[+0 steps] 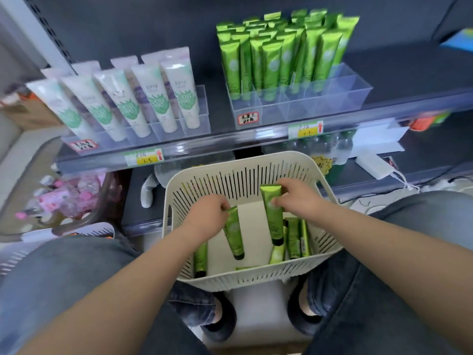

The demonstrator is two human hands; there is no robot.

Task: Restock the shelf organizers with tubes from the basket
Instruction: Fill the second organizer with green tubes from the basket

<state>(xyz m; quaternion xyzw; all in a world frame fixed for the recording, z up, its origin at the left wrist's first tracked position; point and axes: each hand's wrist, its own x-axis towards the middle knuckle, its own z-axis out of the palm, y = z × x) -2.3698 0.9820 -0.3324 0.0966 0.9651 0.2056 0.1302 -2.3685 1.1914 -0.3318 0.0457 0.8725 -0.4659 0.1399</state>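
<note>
A cream slotted basket [238, 175] sits between my knees below the shelf. Inside it, my left hand [207, 216] grips the crimped end of a green tube [234, 234] that hangs cap down. My right hand [299, 198] holds a second green tube [273, 219] near its top, also cap down. Several more green tubes [294, 237] lie loose on the basket floor. On the shelf above, a clear organizer [340, 98] holds many upright green tubes [271, 60]; its right and front compartments hold nothing.
Left on the same shelf, a second clear organizer [197, 124] holds white and green tubes [158, 98]. Yellow price tags [144, 158] line the shelf edge. Pink packaged goods [64, 198] sit low at the left. A white power bank [376, 166] lies on the lower shelf at right.
</note>
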